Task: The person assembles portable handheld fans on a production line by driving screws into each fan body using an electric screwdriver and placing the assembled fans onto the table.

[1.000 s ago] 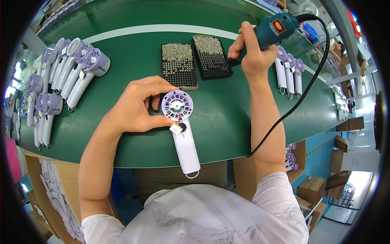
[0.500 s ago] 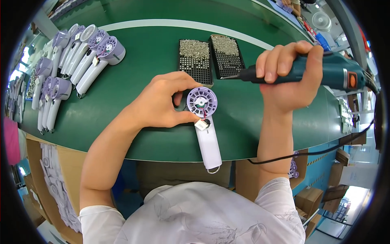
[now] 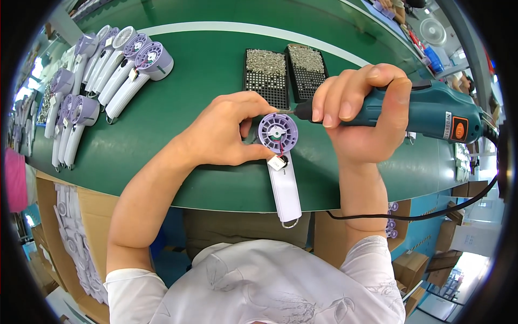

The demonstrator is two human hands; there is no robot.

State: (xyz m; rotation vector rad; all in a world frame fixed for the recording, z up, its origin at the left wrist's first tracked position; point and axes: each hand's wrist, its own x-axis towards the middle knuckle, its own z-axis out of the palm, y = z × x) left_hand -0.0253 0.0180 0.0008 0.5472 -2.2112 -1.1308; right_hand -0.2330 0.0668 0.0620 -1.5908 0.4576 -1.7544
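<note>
A white and lilac handheld fan (image 3: 285, 186) lies with its round motor housing uppermost and its handle toward me. My left hand (image 3: 229, 129) grips the housing from the left, thumb low and fingers at the top. A white connector (image 3: 277, 162) on short wires hangs out by the thumb. In my right hand (image 3: 367, 116) is a teal electric screwdriver (image 3: 426, 110), held level with its bit pointing left. The bit's tip is at the top of the housing, close to my left fingertips; whether it touches a screw I cannot make out.
Two black perforated trays (image 3: 267, 89) of small screws stand beyond the fan. Several similar fans (image 3: 127, 89) lie in a group at the left on the green table (image 3: 216, 194). The screwdriver's black cord (image 3: 426, 217) loops down at the right. A carton (image 3: 89, 216) of white parts sits lower left.
My right hand has brought the screwdriver left and down, so its bit has come from beside the trays to the top of the fan housing. My left hand keeps its hold.
</note>
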